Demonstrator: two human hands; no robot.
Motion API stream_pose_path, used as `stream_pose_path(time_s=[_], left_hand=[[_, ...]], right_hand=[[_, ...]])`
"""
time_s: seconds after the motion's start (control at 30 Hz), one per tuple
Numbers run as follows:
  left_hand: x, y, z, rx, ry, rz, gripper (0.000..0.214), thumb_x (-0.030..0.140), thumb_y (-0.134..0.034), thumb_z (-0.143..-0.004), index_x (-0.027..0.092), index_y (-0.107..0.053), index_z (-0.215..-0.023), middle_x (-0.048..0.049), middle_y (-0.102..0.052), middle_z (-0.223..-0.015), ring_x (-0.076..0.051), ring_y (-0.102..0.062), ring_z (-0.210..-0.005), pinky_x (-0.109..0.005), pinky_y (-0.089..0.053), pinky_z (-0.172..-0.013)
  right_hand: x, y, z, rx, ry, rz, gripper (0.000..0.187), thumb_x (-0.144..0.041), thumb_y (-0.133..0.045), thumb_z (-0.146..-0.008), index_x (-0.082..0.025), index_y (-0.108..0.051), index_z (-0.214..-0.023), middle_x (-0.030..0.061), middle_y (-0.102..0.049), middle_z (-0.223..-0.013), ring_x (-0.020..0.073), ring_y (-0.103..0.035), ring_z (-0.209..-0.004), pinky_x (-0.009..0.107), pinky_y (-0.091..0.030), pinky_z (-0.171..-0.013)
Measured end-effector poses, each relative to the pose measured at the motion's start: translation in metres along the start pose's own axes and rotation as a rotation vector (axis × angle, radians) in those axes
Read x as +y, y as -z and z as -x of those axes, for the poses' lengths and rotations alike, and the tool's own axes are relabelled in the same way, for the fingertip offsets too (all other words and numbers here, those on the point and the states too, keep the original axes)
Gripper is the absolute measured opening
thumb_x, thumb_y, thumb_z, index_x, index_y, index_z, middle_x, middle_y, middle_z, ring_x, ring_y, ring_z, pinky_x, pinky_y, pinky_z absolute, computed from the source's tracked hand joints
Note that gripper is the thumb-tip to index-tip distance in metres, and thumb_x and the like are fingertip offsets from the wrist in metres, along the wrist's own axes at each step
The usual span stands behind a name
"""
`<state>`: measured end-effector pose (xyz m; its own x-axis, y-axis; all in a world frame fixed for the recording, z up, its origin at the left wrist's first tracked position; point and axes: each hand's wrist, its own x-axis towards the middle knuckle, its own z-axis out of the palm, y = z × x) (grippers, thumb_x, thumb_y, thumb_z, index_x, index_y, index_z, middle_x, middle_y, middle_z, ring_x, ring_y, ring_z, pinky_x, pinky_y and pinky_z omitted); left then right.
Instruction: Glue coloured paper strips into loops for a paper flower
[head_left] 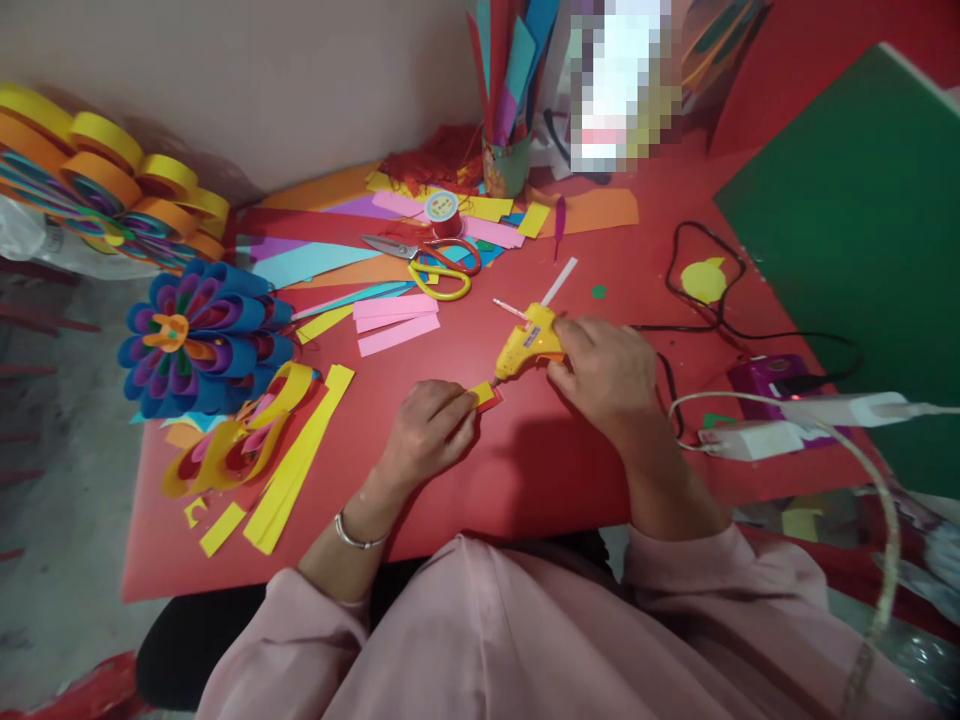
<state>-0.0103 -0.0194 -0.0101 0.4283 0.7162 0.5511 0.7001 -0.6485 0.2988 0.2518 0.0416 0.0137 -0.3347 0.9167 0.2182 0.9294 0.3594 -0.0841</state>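
My right hand (609,375) is wrapped round a yellow hot glue gun (529,340), whose nozzle points down and to the left. The nozzle tip meets, or nearly meets, a small yellow strip (482,394) with a red edge beneath it. My left hand (433,425) pinches that strip near the table surface, hiding its left end. Beyond the hands lie pink strips (397,322) and a pair of scissors (431,265) with one red and one yellow handle.
Looped paper flowers (206,335) stand at the left, beside long yellow strips (300,460). A thread spool (444,214) and a cup of coloured sheets (506,165) are at the back. Black cord (694,327) and a white power strip (765,438) lie right; a green board (855,240) leans there.
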Motion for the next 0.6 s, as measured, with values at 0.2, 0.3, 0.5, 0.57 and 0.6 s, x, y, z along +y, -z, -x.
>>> stream_pose_path(time_s=[0.2,0.3,0.5,0.57,0.6], left_hand=[[-0.0012,-0.0015,0.0009,-0.016,0.015,-0.009,0.020,0.018,-0.066,-0.092,0.023,-0.067,-0.112,-0.0076,-0.075,-0.099,-0.019,-0.071,-0.089,-0.035,-0.057,-0.083],[-0.0013,-0.0016,0.0004,0.009,-0.009,-0.010,0.024,0.016,-0.068,-0.091,0.022,-0.065,-0.113,-0.0076,-0.074,-0.099,-0.019,-0.071,-0.089,-0.035,-0.057,-0.082],[-0.0008,0.0002,0.0008,0.013,-0.016,-0.016,0.027,0.013,-0.070,-0.089,0.020,-0.065,-0.114,-0.0087,-0.074,-0.098,-0.021,-0.070,-0.087,-0.035,-0.056,-0.081],[-0.0010,0.0005,0.0019,0.012,-0.011,-0.019,0.026,0.014,-0.070,-0.089,0.021,-0.065,-0.114,-0.0087,-0.074,-0.098,-0.021,-0.070,-0.087,-0.036,-0.056,-0.081],[-0.0011,0.0005,0.0025,0.009,-0.007,-0.022,0.026,0.014,-0.069,-0.090,0.021,-0.065,-0.114,-0.0086,-0.074,-0.098,-0.021,-0.070,-0.088,-0.036,-0.056,-0.081]], right_hand=[[0.0000,0.0002,-0.0013,-0.010,-0.028,-0.004,0.036,-0.023,-0.059,-0.091,-0.015,-0.065,-0.125,0.0125,-0.073,-0.099,0.0288,-0.062,-0.092,0.037,-0.033,-0.072],[0.0010,-0.0002,-0.0010,-0.030,-0.048,-0.032,0.037,-0.024,-0.059,-0.090,-0.015,-0.065,-0.125,0.0124,-0.072,-0.101,0.0290,-0.061,-0.094,0.037,-0.034,-0.073],[0.0032,-0.0031,-0.0018,-0.085,-0.074,-0.095,0.033,-0.026,-0.061,-0.088,-0.015,-0.068,-0.119,0.0140,-0.070,-0.107,0.0298,-0.059,-0.101,0.037,-0.039,-0.077],[0.0044,-0.0033,-0.0025,-0.085,-0.084,-0.109,0.030,-0.027,-0.061,-0.089,-0.015,-0.069,-0.115,0.0139,-0.069,-0.106,0.0296,-0.059,-0.100,0.037,-0.039,-0.078],[0.0053,-0.0029,-0.0028,-0.085,-0.093,-0.116,0.027,-0.028,-0.061,-0.089,-0.015,-0.069,-0.112,0.0137,-0.069,-0.105,0.0295,-0.059,-0.100,0.037,-0.040,-0.078]])
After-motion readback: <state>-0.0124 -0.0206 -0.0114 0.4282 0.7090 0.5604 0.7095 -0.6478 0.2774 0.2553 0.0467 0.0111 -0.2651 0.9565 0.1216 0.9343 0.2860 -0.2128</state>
